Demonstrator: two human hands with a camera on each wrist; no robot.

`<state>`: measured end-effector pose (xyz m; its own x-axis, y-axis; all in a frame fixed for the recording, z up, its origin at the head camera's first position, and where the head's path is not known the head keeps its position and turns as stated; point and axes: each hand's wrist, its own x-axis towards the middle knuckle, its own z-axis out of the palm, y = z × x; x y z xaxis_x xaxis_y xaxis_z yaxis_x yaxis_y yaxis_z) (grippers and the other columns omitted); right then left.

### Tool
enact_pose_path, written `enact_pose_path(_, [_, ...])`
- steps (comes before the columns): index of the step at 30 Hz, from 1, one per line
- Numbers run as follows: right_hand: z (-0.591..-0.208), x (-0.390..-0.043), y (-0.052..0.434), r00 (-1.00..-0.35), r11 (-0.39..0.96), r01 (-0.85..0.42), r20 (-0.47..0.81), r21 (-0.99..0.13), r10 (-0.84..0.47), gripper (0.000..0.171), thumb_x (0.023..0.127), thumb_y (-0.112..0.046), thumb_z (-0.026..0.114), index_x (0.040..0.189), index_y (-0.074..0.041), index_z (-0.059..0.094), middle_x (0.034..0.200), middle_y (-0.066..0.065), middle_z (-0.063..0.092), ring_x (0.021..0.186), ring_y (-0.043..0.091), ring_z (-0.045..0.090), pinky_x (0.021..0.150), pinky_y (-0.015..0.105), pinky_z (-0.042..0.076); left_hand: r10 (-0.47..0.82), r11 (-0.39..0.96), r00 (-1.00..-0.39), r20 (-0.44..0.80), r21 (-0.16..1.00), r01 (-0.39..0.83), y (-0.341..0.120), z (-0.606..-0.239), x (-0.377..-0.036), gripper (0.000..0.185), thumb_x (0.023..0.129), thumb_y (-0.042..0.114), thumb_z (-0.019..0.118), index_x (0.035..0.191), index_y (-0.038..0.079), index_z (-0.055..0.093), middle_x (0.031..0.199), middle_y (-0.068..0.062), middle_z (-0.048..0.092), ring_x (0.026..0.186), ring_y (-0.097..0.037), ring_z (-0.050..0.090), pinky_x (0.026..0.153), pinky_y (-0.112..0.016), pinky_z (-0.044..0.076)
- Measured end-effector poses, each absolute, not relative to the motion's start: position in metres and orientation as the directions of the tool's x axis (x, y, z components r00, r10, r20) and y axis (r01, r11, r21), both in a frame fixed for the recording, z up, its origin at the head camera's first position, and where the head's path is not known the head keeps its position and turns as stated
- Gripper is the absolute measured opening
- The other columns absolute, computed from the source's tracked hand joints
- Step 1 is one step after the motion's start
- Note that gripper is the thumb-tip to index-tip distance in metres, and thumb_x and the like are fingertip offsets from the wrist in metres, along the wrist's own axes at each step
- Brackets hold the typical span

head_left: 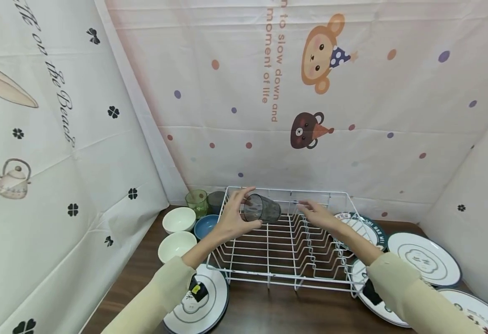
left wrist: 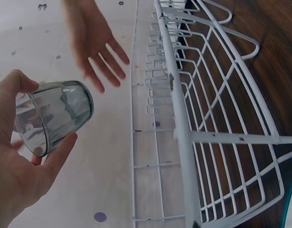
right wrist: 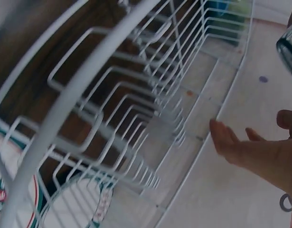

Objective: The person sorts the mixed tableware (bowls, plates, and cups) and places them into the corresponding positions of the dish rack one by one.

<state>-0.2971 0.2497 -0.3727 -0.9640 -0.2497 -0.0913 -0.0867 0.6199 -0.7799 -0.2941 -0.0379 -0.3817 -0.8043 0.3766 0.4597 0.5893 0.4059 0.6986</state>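
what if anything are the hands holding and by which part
The left hand holds the glass by its sides, toward the end nearer the palm. The right hand holds nothing.

Head cam: bright, soft, even light on the backdrop [head_left: 227,83] behind the left hand's fingers [head_left: 236,198]; shadows faint, source out of frame; wide-angle stretch toward the corners, well away from the fingers. Left wrist: duller, hazy, slightly soft, pale highlights on the glass [left wrist: 60,116] between those same fingers. Right wrist: dimmest and softest; rack rail [right wrist: 72,104] left of the right hand's fingers [right wrist: 224,142] out of focus, top-left corner smeared.
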Motion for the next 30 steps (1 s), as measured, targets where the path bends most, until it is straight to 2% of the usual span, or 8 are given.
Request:
enact_pose_path(2, [-0.37,-0.294,0.241,-0.937,0.475,-0.006,-0.161,-0.88,-0.309,0.065,0.113,-0.036,0.029,0.159,0.008,0.014,0.159,0.038,0.026,0.146,0.053,0.032,0.117,0.06,0.036,0.396,0.398,-0.799,0.452,0.7,0.593,-0.035,-0.38,-0.292,0.08,0.075,0.029,0.075,0.15,0.025,0.047,0.136,-0.016,0.048,0.114,-0.029,0.055,0.091,-0.049,0.051])
enact_pose_path(5, [-0.37,-0.291,0.23,-0.905,0.253,0.105,-0.198,-0.962,-0.377,0.064,0.113,-0.037,0.026,0.16,0.006,0.015,0.159,0.038,0.025,0.146,0.051,0.034,0.116,0.058,0.039,0.416,0.378,-0.796,0.439,0.712,0.591,-0.033,-0.377,-0.289,0.075,0.075,0.029,0.076,0.145,0.026,0.051,0.137,-0.016,0.046,0.113,-0.03,0.053,0.092,-0.051,0.051])
enact_pose_path(9, [-0.378,-0.288,0.221,-0.865,0.045,0.245,-0.239,-0.969,-0.441,0.064,0.112,-0.044,0.026,0.159,-0.002,0.022,0.16,0.034,0.027,0.147,0.051,0.035,0.111,0.056,0.045,0.437,0.373,-0.791,0.427,0.715,0.592,-0.03,-0.375,-0.285,0.074,0.074,0.027,0.076,0.144,0.026,0.05,0.137,-0.017,0.046,0.112,-0.03,0.053,0.091,-0.048,0.052])
enact_pose_path(11, [-0.38,-0.286,0.219,-0.842,-0.02,0.297,-0.252,-0.955,-0.477,0.065,0.111,-0.046,0.026,0.161,-0.005,0.019,0.162,0.032,0.023,0.148,0.053,0.031,0.111,0.056,0.045,0.454,0.363,-0.784,0.423,0.716,0.597,-0.029,-0.375,-0.282,0.074,0.075,0.026,0.077,0.144,0.025,0.05,0.137,-0.017,0.046,0.112,-0.03,0.053,0.09,-0.046,0.053])
enact_pose_path(13, [-0.381,-0.283,0.218,-0.823,-0.06,0.331,-0.257,-0.942,-0.506,0.066,0.111,-0.047,0.026,0.163,-0.008,0.014,0.164,0.031,0.018,0.15,0.054,0.026,0.113,0.056,0.042,0.473,0.356,-0.775,0.419,0.713,0.604,-0.029,-0.374,-0.281,0.074,0.076,0.025,0.077,0.144,0.024,0.049,0.137,-0.017,0.046,0.112,-0.03,0.054,0.09,-0.045,0.053])
enact_pose_path(17, [-0.381,-0.28,0.219,-0.821,-0.099,0.348,-0.252,-0.932,-0.512,0.067,0.111,-0.045,0.029,0.164,-0.008,0.011,0.164,0.03,0.017,0.15,0.053,0.027,0.117,0.053,0.037,0.495,0.35,-0.759,0.423,0.703,0.619,-0.029,-0.373,-0.281,0.072,0.077,0.023,0.077,0.144,0.023,0.05,0.136,-0.018,0.046,0.113,-0.031,0.055,0.093,-0.048,0.052])
enact_pose_path(25, [-0.383,-0.274,0.23,-0.837,-0.104,0.36,-0.271,-0.927,-0.475,0.069,0.11,-0.037,0.041,0.161,0.0,0.013,0.16,0.032,0.024,0.142,0.043,0.046,0.11,0.038,0.048,0.556,0.29,-0.737,0.385,0.741,0.606,-0.027,-0.377,-0.283,0.073,0.08,0.017,0.081,0.146,0.019,0.048,0.139,-0.019,0.044,0.125,-0.035,0.052,0.096,-0.051,0.056])
enact_pose_path(30, [-0.386,-0.276,0.243,-0.836,-0.148,0.394,-0.288,-0.907,-0.467,0.073,0.108,-0.033,0.049,0.162,0.0,0.011,0.159,0.032,0.023,0.127,0.031,0.058,0.108,0.036,0.05,0.593,0.231,-0.705,0.389,0.756,0.612,-0.021,-0.382,-0.286,0.075,0.081,0.012,0.081,0.148,0.014,0.047,0.138,-0.02,0.045,0.127,-0.038,0.053,0.097,-0.051,0.056])
